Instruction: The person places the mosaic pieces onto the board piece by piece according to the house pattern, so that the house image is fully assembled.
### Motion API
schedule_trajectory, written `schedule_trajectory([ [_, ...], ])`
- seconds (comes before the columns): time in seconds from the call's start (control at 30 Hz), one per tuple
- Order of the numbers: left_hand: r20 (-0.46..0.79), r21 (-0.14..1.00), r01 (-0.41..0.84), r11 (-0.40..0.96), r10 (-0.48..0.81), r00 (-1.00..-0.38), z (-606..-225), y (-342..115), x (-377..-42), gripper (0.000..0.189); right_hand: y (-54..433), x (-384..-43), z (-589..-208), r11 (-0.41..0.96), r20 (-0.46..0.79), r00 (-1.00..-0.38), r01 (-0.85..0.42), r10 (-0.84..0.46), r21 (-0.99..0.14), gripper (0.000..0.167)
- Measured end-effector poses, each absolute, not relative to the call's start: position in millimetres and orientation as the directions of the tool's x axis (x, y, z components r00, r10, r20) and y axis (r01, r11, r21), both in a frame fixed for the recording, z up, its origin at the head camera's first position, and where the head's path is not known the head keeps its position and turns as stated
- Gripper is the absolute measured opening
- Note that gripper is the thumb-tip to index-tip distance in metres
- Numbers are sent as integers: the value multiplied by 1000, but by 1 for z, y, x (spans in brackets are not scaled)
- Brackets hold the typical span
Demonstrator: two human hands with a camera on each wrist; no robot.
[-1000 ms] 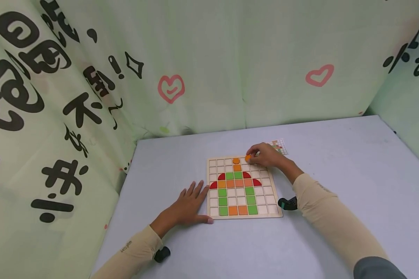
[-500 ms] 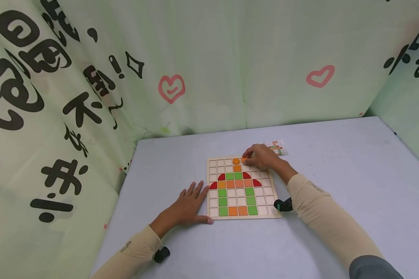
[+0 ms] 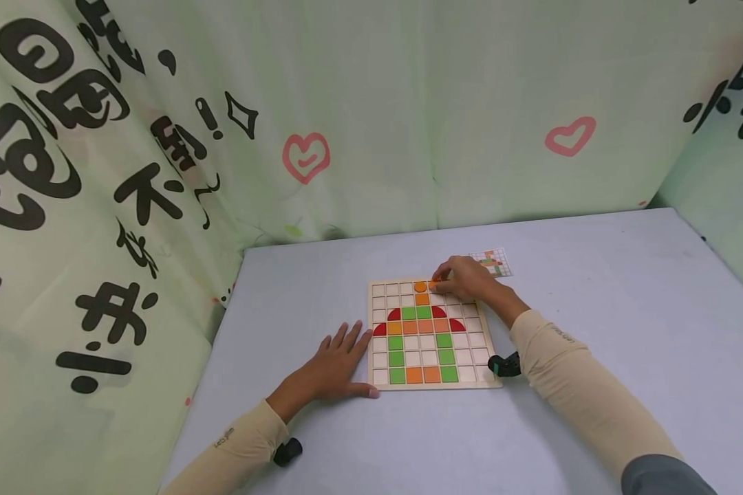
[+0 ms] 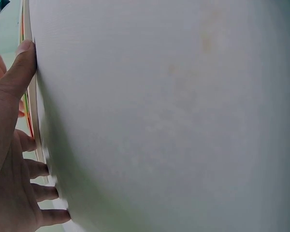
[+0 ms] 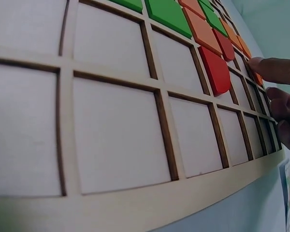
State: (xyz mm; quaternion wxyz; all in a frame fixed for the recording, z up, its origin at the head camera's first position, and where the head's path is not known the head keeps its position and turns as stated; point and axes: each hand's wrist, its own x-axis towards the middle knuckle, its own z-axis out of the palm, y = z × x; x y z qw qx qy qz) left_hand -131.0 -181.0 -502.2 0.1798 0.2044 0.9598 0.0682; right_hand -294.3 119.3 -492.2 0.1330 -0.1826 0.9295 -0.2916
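Observation:
A wooden grid board [image 3: 433, 387] lies on the table, with green, orange and red pieces set in some of its square cells. At its top row my right hand [image 3: 464, 277] pinches a small orange piece [image 3: 433, 284] between thumb and fingers, just right of an orange round piece [image 3: 420, 287]. The fingers partly cover the held piece, so its full outline is hidden. My left hand [image 3: 331, 368] rests spread beside the board's left edge, thumb at the near corner. In the left wrist view its fingers [image 4: 36, 169] are straight against the board's side.
A small printed card [image 3: 498, 263] with a coloured grid pattern lies behind the board, near my right hand. The pale table [image 3: 594, 275] ends at a curtain [image 3: 371, 192] at the back and left.
My right hand has moved slightly left with the orange piece, bringing it over the cell beside the round piece, and then stays there. The left hand has not moved.

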Motion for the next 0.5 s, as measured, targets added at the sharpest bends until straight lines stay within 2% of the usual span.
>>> schedule_trajectory([
  [0.3, -328, 184, 369, 911, 411, -850, -502, -180, -133, 114, 125, -288, -485, 766, -122, -885, -310, -449, -563, 33],
  [0.5, -352, 186, 379, 907, 421, -836, -501, -181, -137, 114, 147, -276, -471, 799, -84, -883, -374, -463, -471, 40],
])
